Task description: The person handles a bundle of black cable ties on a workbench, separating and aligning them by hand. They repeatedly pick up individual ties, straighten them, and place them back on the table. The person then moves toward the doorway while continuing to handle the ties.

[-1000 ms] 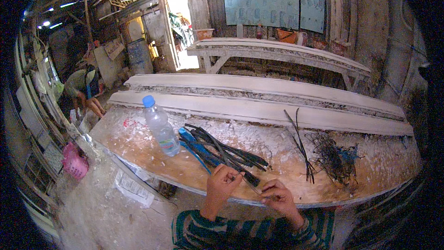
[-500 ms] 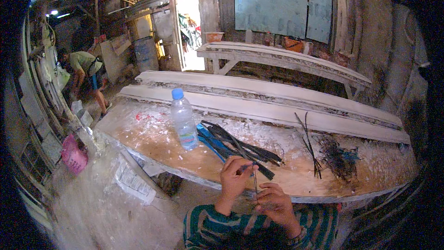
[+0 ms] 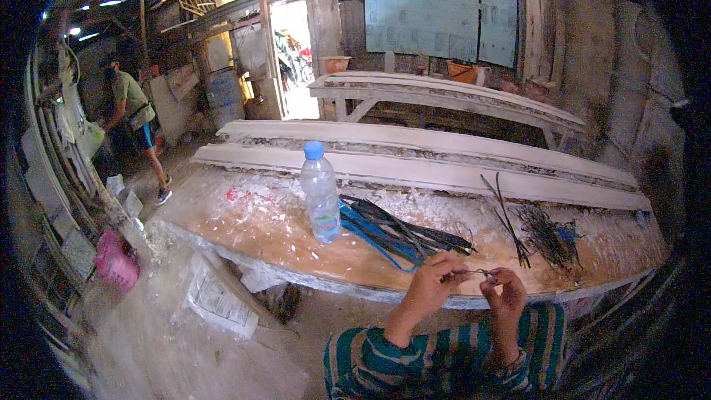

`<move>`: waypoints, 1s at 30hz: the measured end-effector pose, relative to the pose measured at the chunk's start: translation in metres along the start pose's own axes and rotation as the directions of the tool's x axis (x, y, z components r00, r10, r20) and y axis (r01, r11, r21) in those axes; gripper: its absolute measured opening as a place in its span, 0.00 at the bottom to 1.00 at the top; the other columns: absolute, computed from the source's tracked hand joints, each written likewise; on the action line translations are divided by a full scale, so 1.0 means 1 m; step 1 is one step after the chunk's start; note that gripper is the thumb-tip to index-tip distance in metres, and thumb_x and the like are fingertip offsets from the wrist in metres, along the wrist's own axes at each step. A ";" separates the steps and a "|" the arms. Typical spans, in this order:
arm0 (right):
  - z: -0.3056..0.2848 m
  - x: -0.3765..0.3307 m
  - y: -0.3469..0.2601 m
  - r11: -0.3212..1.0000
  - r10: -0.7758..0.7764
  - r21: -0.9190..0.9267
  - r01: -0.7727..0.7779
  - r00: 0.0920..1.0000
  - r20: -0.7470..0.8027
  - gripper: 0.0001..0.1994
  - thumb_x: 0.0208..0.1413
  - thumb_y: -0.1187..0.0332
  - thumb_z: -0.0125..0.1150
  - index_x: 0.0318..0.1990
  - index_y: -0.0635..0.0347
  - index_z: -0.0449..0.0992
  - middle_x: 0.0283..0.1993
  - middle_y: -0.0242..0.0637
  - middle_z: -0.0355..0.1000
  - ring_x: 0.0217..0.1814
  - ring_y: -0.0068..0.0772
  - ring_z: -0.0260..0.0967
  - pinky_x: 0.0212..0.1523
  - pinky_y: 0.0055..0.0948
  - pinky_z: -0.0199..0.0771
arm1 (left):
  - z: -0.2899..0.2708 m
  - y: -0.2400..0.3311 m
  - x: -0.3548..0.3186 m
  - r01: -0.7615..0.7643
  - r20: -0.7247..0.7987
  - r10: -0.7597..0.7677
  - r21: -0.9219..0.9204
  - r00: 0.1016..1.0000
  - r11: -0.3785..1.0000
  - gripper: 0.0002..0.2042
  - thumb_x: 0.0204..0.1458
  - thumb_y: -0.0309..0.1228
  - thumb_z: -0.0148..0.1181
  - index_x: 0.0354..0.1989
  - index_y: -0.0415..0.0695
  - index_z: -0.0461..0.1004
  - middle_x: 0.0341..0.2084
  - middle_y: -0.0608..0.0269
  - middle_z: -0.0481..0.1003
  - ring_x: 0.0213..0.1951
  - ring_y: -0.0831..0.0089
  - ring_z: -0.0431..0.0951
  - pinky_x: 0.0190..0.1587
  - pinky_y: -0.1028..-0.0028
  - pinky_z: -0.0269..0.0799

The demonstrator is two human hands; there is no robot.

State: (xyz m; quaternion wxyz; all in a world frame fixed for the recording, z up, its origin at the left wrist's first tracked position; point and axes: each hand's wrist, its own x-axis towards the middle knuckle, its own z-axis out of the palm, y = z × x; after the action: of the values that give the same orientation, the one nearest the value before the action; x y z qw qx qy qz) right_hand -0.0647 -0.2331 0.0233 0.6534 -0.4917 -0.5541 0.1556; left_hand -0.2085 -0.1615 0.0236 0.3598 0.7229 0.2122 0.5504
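Observation:
My left hand [image 3: 435,278] and my right hand [image 3: 506,289] are raised together at the near edge of a plaster-stained workbench [image 3: 252,230]. Between their pinched fingers runs a short thin dark wire [image 3: 471,272]. Both hands grip it, one at each end. Just beyond the left hand lies a bundle of black and blue cables [image 3: 392,231]. A clear plastic water bottle [image 3: 321,192] with a blue cap stands upright to the left of the bundle. My sleeves are striped green and dark.
A tangle of dark wire scraps [image 3: 546,233] and two long thin strands [image 3: 505,215] lie on the bench to the right. White planks [image 3: 415,150] run behind. A person [image 3: 133,115] stands far left. A pink basket [image 3: 115,263] and a printed sheet [image 3: 218,298] are on the floor.
The view has shifted so the bench sits further right. My hands have lifted off the cable bundle and come together on the thin wire. The person at far left has stood upright.

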 end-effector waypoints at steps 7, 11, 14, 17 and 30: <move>-0.023 0.008 0.015 1.000 -0.009 -0.004 0.008 0.962 -0.274 0.07 0.43 0.76 0.61 0.26 0.60 0.67 0.30 0.32 0.65 0.35 0.25 0.62 0.39 0.23 0.62 | 0.029 0.010 0.000 -0.099 0.320 0.122 -0.086 0.939 0.991 0.05 0.43 0.24 0.57 0.29 0.39 0.71 0.30 0.59 0.66 0.33 0.67 0.71 0.35 0.73 0.67; -0.039 0.002 0.015 0.990 0.099 0.128 -0.055 0.926 -0.364 0.06 0.46 0.72 0.60 0.29 0.59 0.68 0.29 0.29 0.65 0.33 0.23 0.62 0.36 0.22 0.63 | 0.050 0.027 0.001 -0.101 0.384 0.154 -0.154 0.910 0.983 0.04 0.44 0.23 0.56 0.27 0.38 0.70 0.31 0.59 0.64 0.34 0.65 0.71 0.36 0.72 0.67; -0.048 0.002 0.016 0.992 0.044 0.122 0.014 0.887 -0.460 0.08 0.51 0.70 0.54 0.38 0.60 0.70 0.35 0.29 0.67 0.34 0.22 0.61 0.36 0.20 0.61 | 0.062 0.039 0.001 -0.107 0.470 0.171 -0.160 0.866 0.981 0.04 0.46 0.25 0.54 0.26 0.38 0.68 0.30 0.59 0.63 0.34 0.63 0.69 0.37 0.70 0.66; -0.073 0.003 0.014 0.997 0.067 0.052 -0.053 0.945 -0.319 0.10 0.52 0.72 0.52 0.42 0.61 0.70 0.37 0.31 0.69 0.34 0.22 0.62 0.36 0.20 0.62 | 0.077 0.048 -0.002 -0.127 0.588 0.187 -0.142 0.787 0.982 0.06 0.48 0.28 0.52 0.26 0.38 0.68 0.30 0.58 0.62 0.34 0.62 0.68 0.38 0.69 0.65; -0.132 -0.006 0.023 0.993 -0.032 -0.114 -0.006 0.945 -0.326 0.10 0.51 0.69 0.55 0.39 0.65 0.72 0.37 0.34 0.69 0.37 0.24 0.64 0.39 0.21 0.64 | 0.125 0.064 -0.015 -0.034 0.617 0.278 -0.377 0.736 0.926 0.13 0.44 0.34 0.59 0.19 0.39 0.64 0.30 0.59 0.60 0.35 0.64 0.63 0.39 0.69 0.61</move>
State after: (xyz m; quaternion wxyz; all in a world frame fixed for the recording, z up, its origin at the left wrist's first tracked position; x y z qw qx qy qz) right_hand 0.0570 -0.2889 0.0143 0.7084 -0.5433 -0.4490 0.0358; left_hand -0.0998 -0.2495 0.0452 0.4825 0.8121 -0.0898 0.3157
